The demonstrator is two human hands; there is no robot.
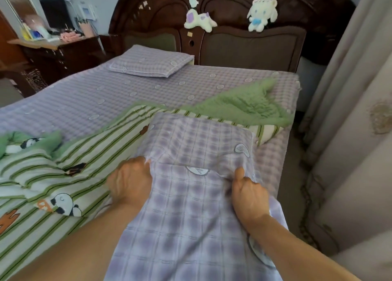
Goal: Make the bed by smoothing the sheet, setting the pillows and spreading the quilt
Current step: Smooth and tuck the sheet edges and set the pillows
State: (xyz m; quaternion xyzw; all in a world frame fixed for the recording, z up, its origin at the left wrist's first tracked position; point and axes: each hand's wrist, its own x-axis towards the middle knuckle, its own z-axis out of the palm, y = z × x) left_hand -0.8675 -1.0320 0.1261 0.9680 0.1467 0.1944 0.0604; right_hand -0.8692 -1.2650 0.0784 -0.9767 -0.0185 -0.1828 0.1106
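Left hand had fingers curled into the left edge of the near pillow, thumb side bunching the cloth. Right hand pinched its right edge, thumb up. That pillow was blurred, held partly over the quilt at the near right of the bed. Quilt lay crumpled, green fleece side turned up toward the headboard. Second pillow lay flat on the sheet by the headboard, left side. Two plush toys sat on the headboard.
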